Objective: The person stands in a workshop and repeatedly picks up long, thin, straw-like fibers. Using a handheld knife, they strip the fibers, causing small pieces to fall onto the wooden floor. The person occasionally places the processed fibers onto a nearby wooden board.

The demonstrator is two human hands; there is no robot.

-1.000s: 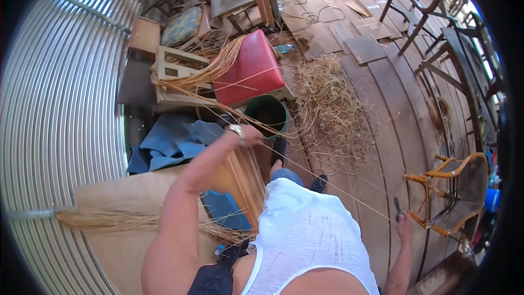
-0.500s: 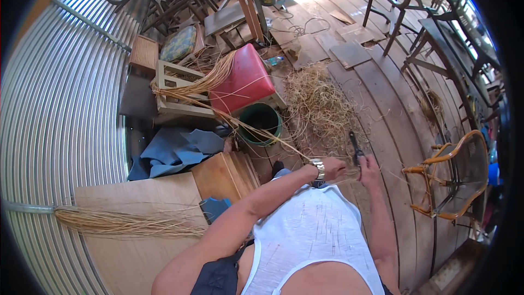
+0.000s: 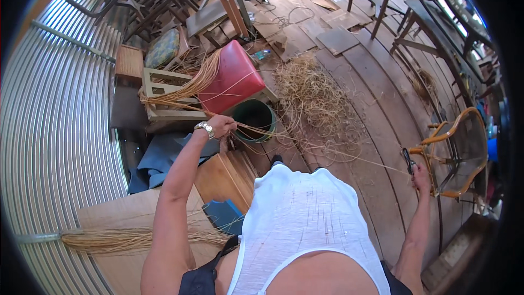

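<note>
Cane strand (image 3: pixel 338 155), thin, pale and stiff, runs taut from the left hand (image 3: pixel 222 127) across to the right hand (image 3: pixel 419 172). Left fingers are pinched together on the strand beside a round green bucket (image 3: pixel 254 120); the right hand is closed around dark scissors (image 3: pixel 407 159), with the strand's end meeting it. A tangled straw-coloured heap (image 3: pixel 314 95) lies on worn wooden floorboards (image 3: pixel 376 76), near a red padded cushion (image 3: pixel 230 75), corrugated metal wall (image 3: pixel 54 120) and bent-cane chair (image 3: pixel 456 153).
</note>
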